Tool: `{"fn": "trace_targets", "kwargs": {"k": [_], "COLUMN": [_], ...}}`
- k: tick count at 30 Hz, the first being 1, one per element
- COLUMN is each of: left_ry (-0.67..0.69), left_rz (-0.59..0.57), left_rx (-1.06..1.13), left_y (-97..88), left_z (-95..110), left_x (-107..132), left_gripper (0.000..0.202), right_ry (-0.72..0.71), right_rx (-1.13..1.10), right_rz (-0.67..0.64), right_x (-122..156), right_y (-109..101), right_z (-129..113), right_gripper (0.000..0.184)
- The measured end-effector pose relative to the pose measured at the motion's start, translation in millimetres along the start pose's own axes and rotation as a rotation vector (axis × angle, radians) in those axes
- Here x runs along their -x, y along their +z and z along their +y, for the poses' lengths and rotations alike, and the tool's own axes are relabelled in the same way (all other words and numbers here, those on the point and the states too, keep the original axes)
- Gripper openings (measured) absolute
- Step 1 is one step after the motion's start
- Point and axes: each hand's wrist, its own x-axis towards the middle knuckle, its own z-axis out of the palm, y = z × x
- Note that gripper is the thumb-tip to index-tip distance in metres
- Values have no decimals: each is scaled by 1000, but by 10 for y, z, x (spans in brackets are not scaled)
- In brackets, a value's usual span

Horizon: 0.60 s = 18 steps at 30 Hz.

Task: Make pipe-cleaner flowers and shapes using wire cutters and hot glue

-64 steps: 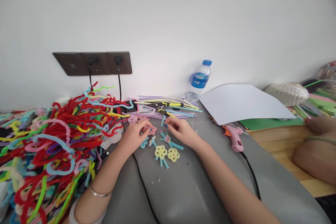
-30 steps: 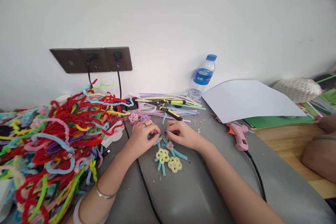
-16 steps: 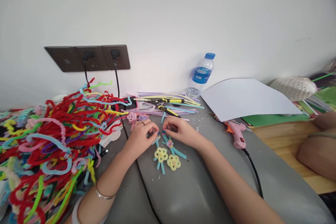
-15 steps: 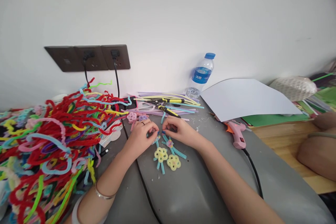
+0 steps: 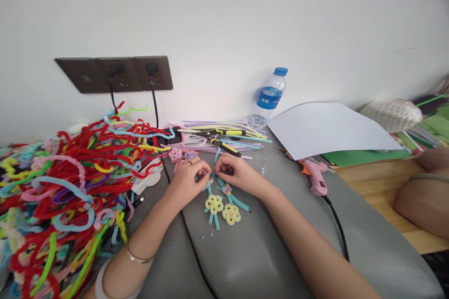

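Note:
My left hand [image 5: 191,175] is closed in a pinch, thumb and forefinger together, above the grey table. Facing it with a small gap, my right hand [image 5: 238,174] pinches too; what either holds is too small or hidden to make out. A short light-blue pipe cleaner piece [image 5: 217,154] shows just behind the right fingers; whether they grip it I cannot tell. Below the hands lie a yellow pipe cleaner flower [image 5: 213,204] and a second yellow flower [image 5: 231,214], both with light-blue stems. A small pink flower [image 5: 227,189] on blue strips lies under my right hand.
A tangled heap of coloured pipe cleaners [image 5: 77,173] fills the left. Yellow-black pliers [image 5: 224,145] lie on straight pipe cleaners at the back, near a water bottle [image 5: 268,98]. White paper [image 5: 329,131], a pink glue gun [image 5: 317,177] and a black cord [image 5: 192,243] are also there.
The view has tilted down very slightly. Both hands keep their pinches, with my right hand shifted a touch to the left. The flowers stay where they lay.

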Motion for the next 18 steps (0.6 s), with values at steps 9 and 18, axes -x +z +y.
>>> {"fn": "trace_targets", "kwargs": {"k": [9,18], "left_ry": [7,-1], "left_rz": [2,-6], "left_rx": [12,8], "left_y": [9,-2], "left_z": [-19,0], "left_x": [4,7], "left_gripper": [13,13], "right_ry": [73,103], "right_rx": [-81,-106], "right_rz": [6,-52], "right_x": [20,35], "right_y": [-56,-81], "right_z": [9,15], "right_gripper": [9,8]}}
